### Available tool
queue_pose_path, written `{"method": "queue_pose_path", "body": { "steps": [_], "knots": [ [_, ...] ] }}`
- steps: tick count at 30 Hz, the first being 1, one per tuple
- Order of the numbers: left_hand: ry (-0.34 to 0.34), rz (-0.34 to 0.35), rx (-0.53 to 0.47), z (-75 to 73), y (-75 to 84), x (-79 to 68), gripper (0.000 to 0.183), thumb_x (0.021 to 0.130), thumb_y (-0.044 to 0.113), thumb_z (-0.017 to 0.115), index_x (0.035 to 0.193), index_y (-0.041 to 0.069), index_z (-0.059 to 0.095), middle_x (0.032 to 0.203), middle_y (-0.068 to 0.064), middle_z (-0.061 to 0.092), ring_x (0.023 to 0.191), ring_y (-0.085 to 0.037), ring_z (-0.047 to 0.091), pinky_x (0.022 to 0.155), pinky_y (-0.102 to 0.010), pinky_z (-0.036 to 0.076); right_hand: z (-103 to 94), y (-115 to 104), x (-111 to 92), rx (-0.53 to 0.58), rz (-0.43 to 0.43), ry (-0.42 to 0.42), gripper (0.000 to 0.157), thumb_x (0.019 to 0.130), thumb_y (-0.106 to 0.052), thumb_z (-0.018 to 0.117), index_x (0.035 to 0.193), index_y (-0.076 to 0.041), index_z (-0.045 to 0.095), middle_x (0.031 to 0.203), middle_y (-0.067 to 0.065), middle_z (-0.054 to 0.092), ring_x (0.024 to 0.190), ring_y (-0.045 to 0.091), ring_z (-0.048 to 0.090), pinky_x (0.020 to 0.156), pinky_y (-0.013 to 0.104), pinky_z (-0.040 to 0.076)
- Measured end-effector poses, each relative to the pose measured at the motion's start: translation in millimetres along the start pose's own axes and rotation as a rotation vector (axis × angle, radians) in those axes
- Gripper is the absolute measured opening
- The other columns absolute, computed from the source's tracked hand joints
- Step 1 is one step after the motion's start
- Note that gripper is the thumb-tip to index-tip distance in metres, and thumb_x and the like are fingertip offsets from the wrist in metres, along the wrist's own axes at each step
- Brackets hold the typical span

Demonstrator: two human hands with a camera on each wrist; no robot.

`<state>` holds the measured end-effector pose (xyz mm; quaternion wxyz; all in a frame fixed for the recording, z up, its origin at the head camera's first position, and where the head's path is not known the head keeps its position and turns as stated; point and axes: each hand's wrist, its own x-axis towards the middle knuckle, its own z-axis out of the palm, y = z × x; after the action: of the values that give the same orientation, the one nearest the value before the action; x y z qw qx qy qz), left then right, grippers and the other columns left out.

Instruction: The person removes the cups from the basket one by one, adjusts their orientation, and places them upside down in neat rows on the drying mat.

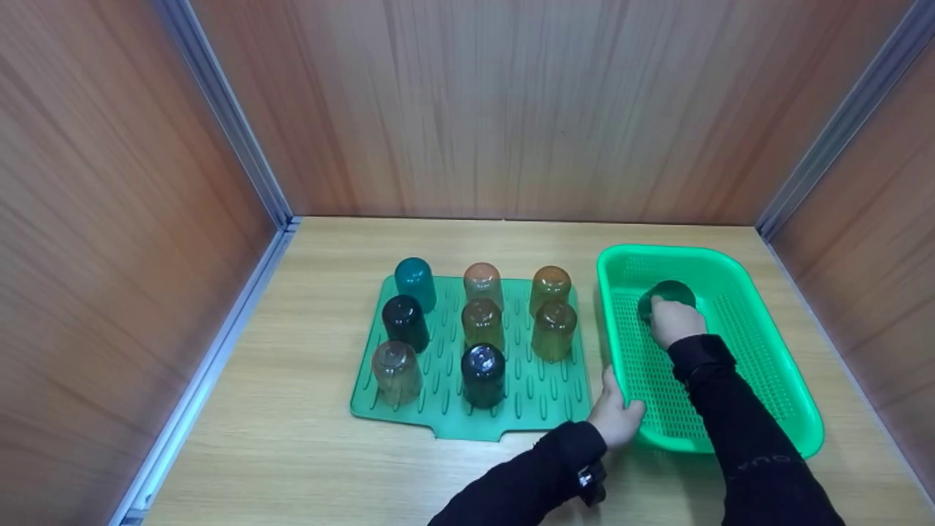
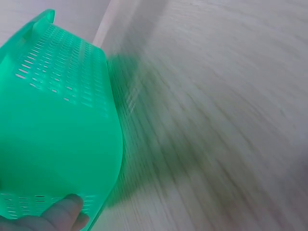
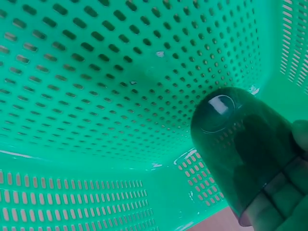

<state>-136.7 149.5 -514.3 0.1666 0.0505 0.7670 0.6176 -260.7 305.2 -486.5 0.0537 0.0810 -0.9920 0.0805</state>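
Inside the green plastic basket [image 1: 774, 329], my right hand [image 1: 676, 323] grips a dark green tumbler [image 3: 240, 139] at its rim end. The right wrist view shows fingers and thumb round its rim, with its rounded base pointing toward the perforated basket floor. My left hand [image 1: 617, 416] holds the basket's near left corner, its thumb over the rim. In the left wrist view the left fingers [image 2: 65, 211] lie against the outer wall.
Left of the basket lies a green drying mat [image 1: 445, 409] with raised ridges. Several tumblers stand upside down on it, among them a teal tumbler [image 1: 415, 283], an orange tumbler [image 1: 549, 285] and a navy tumbler [image 1: 483, 376]. Wood-grain panels [image 1: 511, 109] enclose the table.
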Motion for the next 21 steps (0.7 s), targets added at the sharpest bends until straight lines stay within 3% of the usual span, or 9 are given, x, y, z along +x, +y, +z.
{"method": "queue_pose_path", "body": {
  "steps": [4,10,15,17,21],
  "knots": [
    [-0.002,-0.021,0.026,0.1,-0.1,0.0,0.071,0.086,0.017,0.051,0.14,0.005,0.007,0.139,-0.014,0.029,0.116,-0.013,0.038,0.089,-0.025,0.034,-4.3,0.0,-2.5,0.02,0.018,-0.008,0.012,0.085,-0.007,0.054,0.088,0.004,0.056,0.061,0.015,0.054,0.054,0.034,0.053,0.046,0.046,0.042],
    [0.005,-0.028,0.016,-2.1,0.4,1.0,0.07,0.086,0.019,0.051,0.14,0.009,0.008,0.136,-0.012,0.034,0.108,-0.012,0.044,0.084,-0.025,0.036,-18.8,-3.8,-6.2,0.156,0.085,-0.069,0.023,0.089,-0.012,0.048,0.102,0.006,0.056,0.082,0.023,0.059,0.067,0.036,0.056,0.055,0.046,0.043],
    [0.008,0.002,-0.028,-2.9,0.1,1.9,0.066,0.086,0.017,0.052,0.139,0.013,0.012,0.132,-0.009,0.039,0.111,-0.013,0.043,0.088,-0.025,0.035,-31.9,-9.2,-8.3,0.331,0.13,-0.121,0.019,0.092,-0.014,0.042,0.081,0.0,0.049,0.065,0.013,0.047,0.054,0.024,0.043,0.05,0.034,0.032],
    [0.007,0.001,-0.036,-2.6,0.2,1.9,0.066,0.086,0.017,0.051,0.139,0.014,0.012,0.131,-0.009,0.039,0.111,-0.014,0.043,0.087,-0.026,0.035,-36.1,-11.3,-9.0,0.369,0.129,-0.105,0.023,0.092,-0.015,0.042,0.071,-0.006,0.041,0.059,0.006,0.039,0.05,0.02,0.037,0.048,0.031,0.028],
    [0.012,-0.011,-0.035,-2.1,0.5,1.2,0.065,0.086,0.017,0.051,0.139,0.013,0.013,0.131,-0.01,0.039,0.104,-0.014,0.047,0.082,-0.026,0.037,-45.6,-17.4,-12.5,0.398,0.114,-0.027,0.026,0.091,-0.014,0.043,0.067,-0.009,0.037,0.056,0.004,0.037,0.047,0.018,0.035,0.046,0.03,0.027]
  ]
}}
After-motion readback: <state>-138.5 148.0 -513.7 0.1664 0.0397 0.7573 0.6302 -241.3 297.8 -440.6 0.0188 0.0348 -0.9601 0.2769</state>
